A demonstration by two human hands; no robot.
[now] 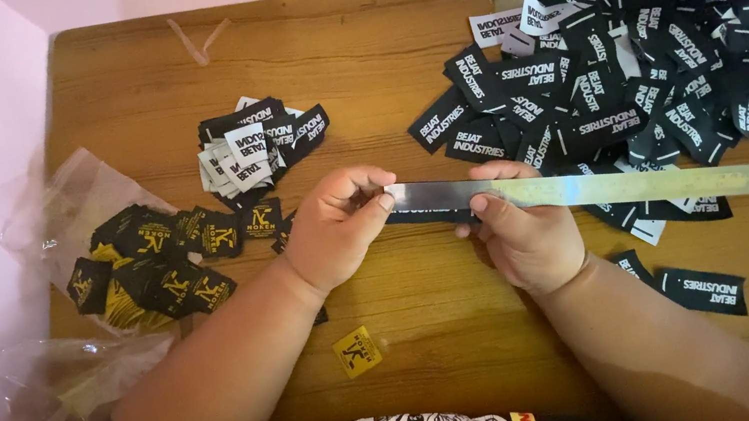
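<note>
Steel, flat and long, the ruler (584,189) lies level above the wooden worktop (434,322), its far end reaching right under a big loose heap of black woven labels with white print (654,62). The left hand (337,227) has its grip closed on the ruler's near end, thumb on top; the right hand (525,231) has its grip clamped on the ruler and on a black label (431,214) pressed beneath it. A small stack of black-and-white labels (258,149) sits behind the left hand. Black labels with yellow marks (155,262) spill from crinkled clear plastic bags (84,381) at left. One yellow square label (357,351) lies near the worktop's front edge.
</note>
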